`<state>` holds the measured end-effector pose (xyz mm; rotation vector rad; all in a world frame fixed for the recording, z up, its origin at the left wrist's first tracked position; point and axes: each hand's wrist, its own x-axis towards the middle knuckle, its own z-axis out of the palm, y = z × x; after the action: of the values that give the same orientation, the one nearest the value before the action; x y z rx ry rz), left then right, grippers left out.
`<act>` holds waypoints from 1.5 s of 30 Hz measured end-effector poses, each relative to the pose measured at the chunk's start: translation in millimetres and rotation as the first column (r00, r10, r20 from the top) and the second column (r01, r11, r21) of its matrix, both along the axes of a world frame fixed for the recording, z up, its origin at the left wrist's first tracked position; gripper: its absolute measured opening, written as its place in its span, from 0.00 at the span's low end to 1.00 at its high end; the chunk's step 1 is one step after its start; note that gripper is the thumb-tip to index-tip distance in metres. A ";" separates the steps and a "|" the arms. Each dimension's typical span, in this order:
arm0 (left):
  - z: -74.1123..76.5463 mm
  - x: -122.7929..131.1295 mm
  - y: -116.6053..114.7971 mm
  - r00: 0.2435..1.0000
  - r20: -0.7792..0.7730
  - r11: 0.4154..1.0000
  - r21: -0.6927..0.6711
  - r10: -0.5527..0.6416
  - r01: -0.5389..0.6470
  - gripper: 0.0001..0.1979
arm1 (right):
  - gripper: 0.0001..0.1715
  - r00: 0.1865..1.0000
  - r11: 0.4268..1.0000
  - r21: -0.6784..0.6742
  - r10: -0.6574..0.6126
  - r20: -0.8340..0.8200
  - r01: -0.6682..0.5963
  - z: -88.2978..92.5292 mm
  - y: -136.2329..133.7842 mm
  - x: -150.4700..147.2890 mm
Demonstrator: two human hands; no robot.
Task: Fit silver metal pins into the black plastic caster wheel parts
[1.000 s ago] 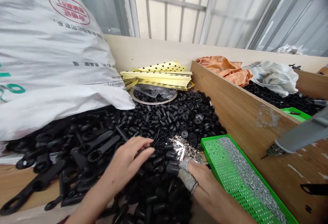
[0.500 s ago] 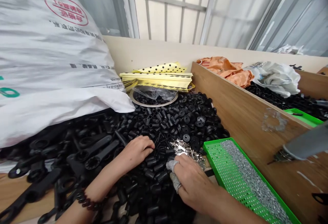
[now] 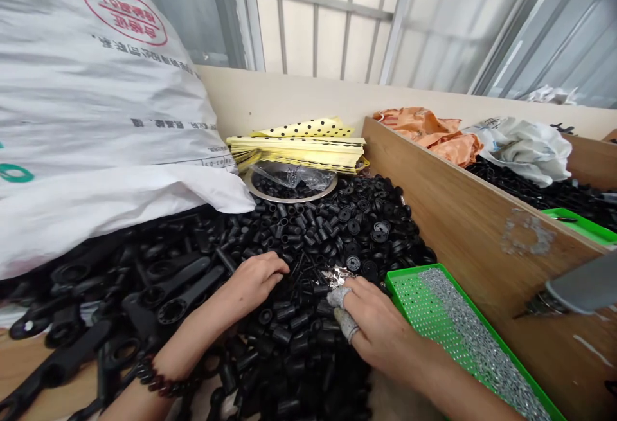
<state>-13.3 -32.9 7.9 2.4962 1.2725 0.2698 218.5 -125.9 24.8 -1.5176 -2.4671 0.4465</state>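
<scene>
Left hand [image 3: 253, 279] — fingers [image 3: 272, 267] curled on black plastic sleeves [image 3: 294, 337]. Right hand [image 3: 380, 324] (two fingers [image 3: 341, 297] wrapped in grey cloth) curled just beside silver metal pieces [image 3: 335, 275] — any hold not discernible.

Window: metal-barred frame [image 3: 322, 16] over pale frosted panes
Wall: cream panel [image 3: 289, 96] below the window, grey angled window frames [image 3: 535, 29] to the right
Furniture: plain wooden partition board [image 3: 448, 215]
Light: soft, even daylight through the panes

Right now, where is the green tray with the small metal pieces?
In the head view, the green tray lies at the lower right, just right of the right hand, beside the wooden board.
</scene>
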 end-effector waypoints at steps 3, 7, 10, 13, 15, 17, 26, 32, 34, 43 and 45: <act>-0.3 1.6 0.7 1.000 -0.030 1.000 0.001 0.004 -0.004 0.13 | 0.16 0.999 1.000 0.006 -0.011 0.045 0.011 0.6 5.6 4.1; -2.6 1.5 -3.0 0.996 -0.059 0.997 -0.030 -0.068 0.066 0.11 | 0.15 0.998 1.000 0.010 -0.016 0.060 0.016 -0.9 6.9 5.3; -3.5 -2.7 -5.5 0.993 -0.085 0.997 -0.036 -0.076 0.073 0.11 | 0.15 0.999 1.000 -0.005 -0.012 0.053 0.013 -1.9 5.8 4.8; -1.1 -4.6 -7.2 0.990 -0.122 0.998 -0.026 -0.068 0.065 0.10 | 0.16 0.998 1.000 -0.010 -0.014 0.059 0.015 -1.7 5.1 4.2; 1.4 -2.7 -8.0 0.987 -0.148 0.998 -0.011 -0.061 0.060 0.10 | 0.17 0.998 1.000 -0.012 -0.017 0.060 0.018 -1.0 5.2 3.8; 2.5 0.6 -8.0 0.984 -0.171 0.999 0.007 -0.046 0.048 0.09 | 0.17 0.998 1.000 -0.015 -0.023 0.055 0.024 -0.2 5.2 3.7; -5.4 3.3 -4.4 0.982 -0.181 0.998 0.019 -0.048 0.053 0.12 | 0.19 0.997 1.000 -0.016 -0.016 0.069 0.017 -1.5 3.8 4.7; -2.2 0.0 -5.4 0.991 -0.114 0.997 0.009 -0.071 0.072 0.14 | 0.16 0.997 0.999 -0.028 -0.026 0.068 0.028 0.7 7.1 5.0; -4.5 0.0 -4.4 0.992 -0.103 0.997 0.010 -0.072 0.073 0.13 | 0.17 0.997 0.999 -0.024 -0.026 0.069 0.027 -0.2 7.2 5.6; -4.2 4.0 -1.2 0.994 -0.067 0.996 0.003 -0.085 0.085 0.09 | 0.18 0.998 1.000 0.004 -0.021 0.060 0.021 -7.9 3.8 7.7; -0.4 1.3 -2.5 0.996 -0.041 0.996 -0.001 -0.084 0.084 0.08 | 0.17 0.998 1.000 -0.005 -0.023 0.062 0.023 -7.1 4.3 7.5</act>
<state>-12.0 -35.4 7.5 2.5607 1.1788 0.1998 226.0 -121.6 17.7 -1.5837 -2.4943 0.4083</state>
